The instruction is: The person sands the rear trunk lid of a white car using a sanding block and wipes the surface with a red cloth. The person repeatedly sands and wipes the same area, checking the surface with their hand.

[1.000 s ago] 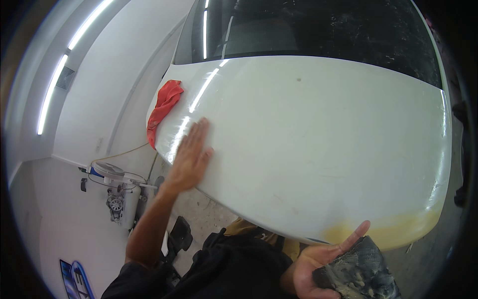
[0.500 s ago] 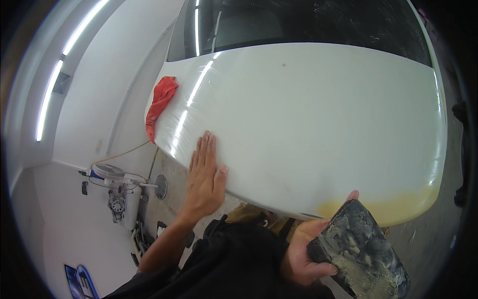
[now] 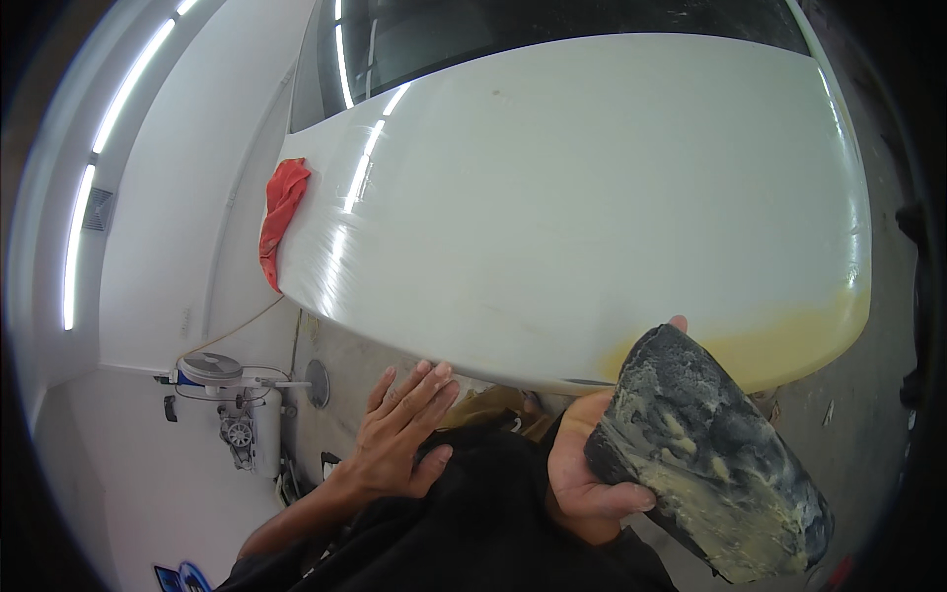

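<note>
A white car panel [image 3: 552,197] below a dark glass window [image 3: 552,30] spans the middle, with a yellowish patch [image 3: 789,335] along its lower right. My left hand [image 3: 400,434] is open, fingers extended, at the panel's lower-left edge; I cannot tell whether the fingertips touch it. My right hand [image 3: 582,464] grips a dark grey pad [image 3: 710,454] smeared with cream-coloured material, held in front of the panel's lower-right edge. A crumpled red cloth [image 3: 284,212] lies on the panel's upper left side.
At the left, a white wall [image 3: 158,178] carries strip lights [image 3: 128,89] and a vent [image 3: 97,209]. Machinery with a fan [image 3: 242,429], a hose and a round metal disc [image 3: 317,383] stand low on the left. Concrete floor [image 3: 829,444] shows beside the panel.
My left hand has moved down from the panel's surface to its edge. My right hand has raised the pad, covering part of the yellowish patch. The view has shifted, with the window higher in frame.
</note>
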The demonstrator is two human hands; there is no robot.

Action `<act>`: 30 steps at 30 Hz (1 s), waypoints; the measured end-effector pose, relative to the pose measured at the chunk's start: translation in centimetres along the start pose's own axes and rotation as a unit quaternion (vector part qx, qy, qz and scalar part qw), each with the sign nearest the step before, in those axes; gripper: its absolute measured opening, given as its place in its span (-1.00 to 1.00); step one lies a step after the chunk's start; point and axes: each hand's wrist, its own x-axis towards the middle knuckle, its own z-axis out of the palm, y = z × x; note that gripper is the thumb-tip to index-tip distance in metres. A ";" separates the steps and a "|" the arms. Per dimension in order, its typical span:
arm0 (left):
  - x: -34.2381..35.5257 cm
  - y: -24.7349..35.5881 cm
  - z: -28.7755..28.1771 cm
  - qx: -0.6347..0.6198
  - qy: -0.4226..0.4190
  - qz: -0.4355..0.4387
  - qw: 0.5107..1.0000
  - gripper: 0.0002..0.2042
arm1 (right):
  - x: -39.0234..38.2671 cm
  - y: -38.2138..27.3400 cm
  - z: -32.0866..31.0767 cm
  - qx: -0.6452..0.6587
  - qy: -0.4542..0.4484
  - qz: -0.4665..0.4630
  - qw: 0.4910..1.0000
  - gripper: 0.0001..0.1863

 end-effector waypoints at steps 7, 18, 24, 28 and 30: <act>1.0 -10.2 0.2 0.028 0.126 -0.113 0.985 -0.40 | -0.3 0.1 0.0 -0.012 0.009 0.004 1.000 -0.12; 16.1 -5.7 -1.9 0.058 0.090 -0.029 0.994 -0.29 | -0.7 -1.2 0.7 -0.089 0.053 0.038 0.994 -0.15; 9.1 1.5 -2.1 0.059 -0.136 0.125 0.981 -0.30 | -0.3 -1.4 0.8 -0.070 0.093 0.048 0.992 -0.16; 8.6 -3.1 -3.6 0.060 -0.102 0.047 0.992 -0.31 | -0.3 -1.1 1.1 -0.083 0.135 0.050 0.986 -0.17; 9.3 -6.0 -4.1 0.004 -0.023 -0.022 0.999 -0.32 | -0.4 -0.9 1.4 -0.088 0.162 0.048 0.982 -0.18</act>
